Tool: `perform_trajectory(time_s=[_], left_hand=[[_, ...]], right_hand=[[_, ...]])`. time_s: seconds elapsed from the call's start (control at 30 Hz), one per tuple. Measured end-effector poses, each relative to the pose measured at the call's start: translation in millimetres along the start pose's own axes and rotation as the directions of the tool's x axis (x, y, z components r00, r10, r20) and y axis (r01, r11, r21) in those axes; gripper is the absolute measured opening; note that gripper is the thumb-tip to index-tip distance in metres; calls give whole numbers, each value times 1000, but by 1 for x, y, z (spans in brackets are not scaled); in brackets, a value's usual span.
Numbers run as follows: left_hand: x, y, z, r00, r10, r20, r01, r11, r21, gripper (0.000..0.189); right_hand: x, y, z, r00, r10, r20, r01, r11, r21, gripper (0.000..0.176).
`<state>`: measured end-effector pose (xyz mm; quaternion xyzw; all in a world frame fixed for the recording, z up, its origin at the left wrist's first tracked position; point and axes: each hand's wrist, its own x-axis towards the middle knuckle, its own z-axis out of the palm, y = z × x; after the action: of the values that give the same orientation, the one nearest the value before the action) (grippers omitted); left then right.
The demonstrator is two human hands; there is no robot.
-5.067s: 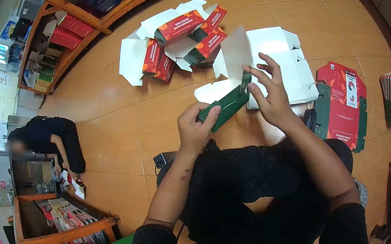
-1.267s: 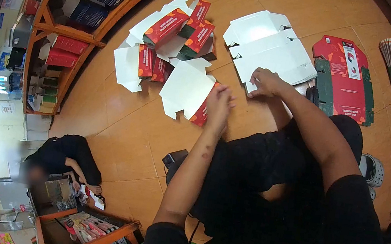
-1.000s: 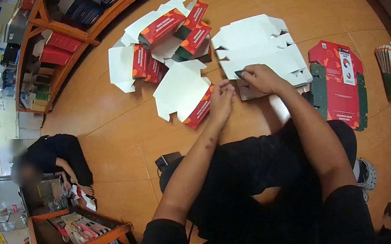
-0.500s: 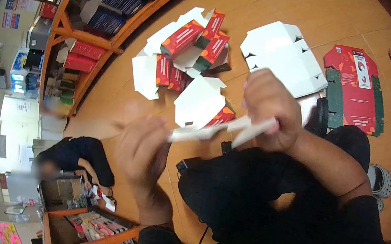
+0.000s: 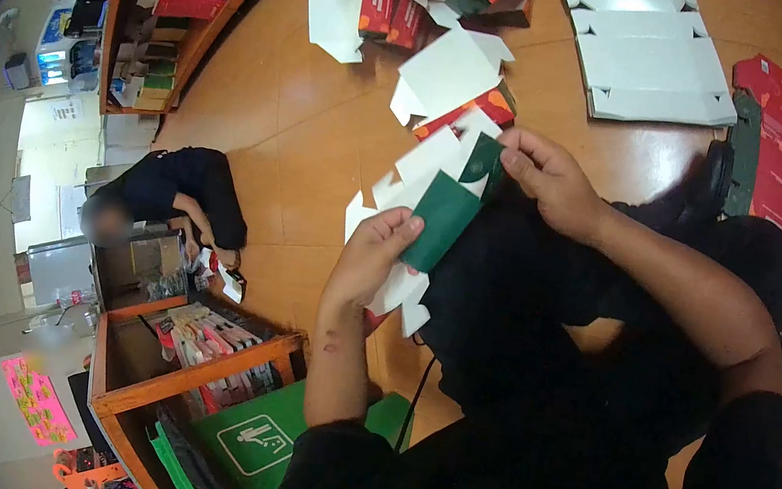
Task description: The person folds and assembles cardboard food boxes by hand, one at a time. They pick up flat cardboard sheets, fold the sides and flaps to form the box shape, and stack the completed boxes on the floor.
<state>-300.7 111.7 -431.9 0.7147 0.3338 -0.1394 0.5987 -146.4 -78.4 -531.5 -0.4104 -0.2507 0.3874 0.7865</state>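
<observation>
A partly folded cardboard box [image 5: 432, 162], white inside with dark green outer panels, is held up in front of my lap. My left hand [image 5: 377, 251] grips its lower side, with the thumb on a green panel [image 5: 443, 224]. My right hand [image 5: 554, 185] pinches a smaller green flap [image 5: 482, 163] at the upper end between thumb and fingers. Part of the box's lower edge is hidden behind my left hand. Just beyond it on the floor lies an open box [image 5: 452, 74] with a white flap and a red side.
Several red and green boxes [image 5: 393, 7] lie in a pile on the tiled floor. Flat white blanks [image 5: 650, 66] are stacked farther right, beside a flat red and green blank [image 5: 777, 130]. A wooden shelf [image 5: 210, 35] and another person [image 5: 187, 189] are at left; a green container [image 5: 255, 442] stands lower left.
The box was edge-on and blurred between my hands; now its green panels face me. My hands have drawn closer together, and the view has tilted so the floor items sit higher.
</observation>
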Motion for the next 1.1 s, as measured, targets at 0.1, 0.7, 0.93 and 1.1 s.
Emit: perform_trajectory(time_s=[0.1,0.7,0.93,1.1], left_hand=[[0,-7,9,1000,17,-1,-17,995,-96,23],[-9,-11,42,917,386,-100,-314,853,416,19],[-62,13,68,239,843,-482,-702,493,514,31],[3,34,84,495,722,-484,-718,653,240,44]], right_hand=[[2,0,6,970,-239,-37,212,915,-343,19],[-10,3,15,892,-404,200,418,574,-704,17],[11,-53,-5,988,-128,84,152,752,-642,30],[-1,-115,-20,985,-155,-70,77,773,-629,35]])
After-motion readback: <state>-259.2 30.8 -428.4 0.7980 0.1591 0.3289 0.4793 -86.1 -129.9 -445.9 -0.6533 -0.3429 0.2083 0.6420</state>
